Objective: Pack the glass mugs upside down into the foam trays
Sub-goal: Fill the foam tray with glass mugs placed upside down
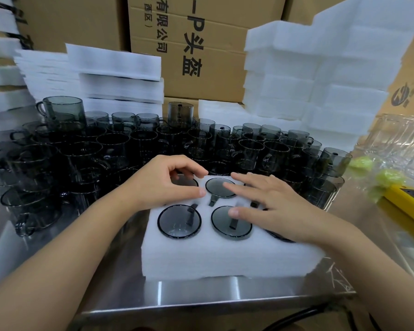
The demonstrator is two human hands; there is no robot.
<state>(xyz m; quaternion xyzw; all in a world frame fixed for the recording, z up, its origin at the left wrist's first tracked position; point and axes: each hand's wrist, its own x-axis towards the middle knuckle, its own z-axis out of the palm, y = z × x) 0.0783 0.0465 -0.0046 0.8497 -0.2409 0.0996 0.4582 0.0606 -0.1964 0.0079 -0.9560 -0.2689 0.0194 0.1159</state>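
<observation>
Steel table (201, 292) bears foam tray (225, 256); left grip (167, 185) grasping glass mug (186, 182), right grip (277, 206) released; cardboard boxes (201, 44) behind.

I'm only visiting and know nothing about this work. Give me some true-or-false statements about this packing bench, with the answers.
1. The glass mugs in the foam tray sit base up. True.
2. The loose mugs behind the tray are colourless. False: they are smoky grey.
3. The right hand lies over the tray with straight fingers. True.
4. The tray stands on a wooden table. False: it stands on a shiny metal table.
5. Behind the mugs stand stacks of white foam. True.
</observation>
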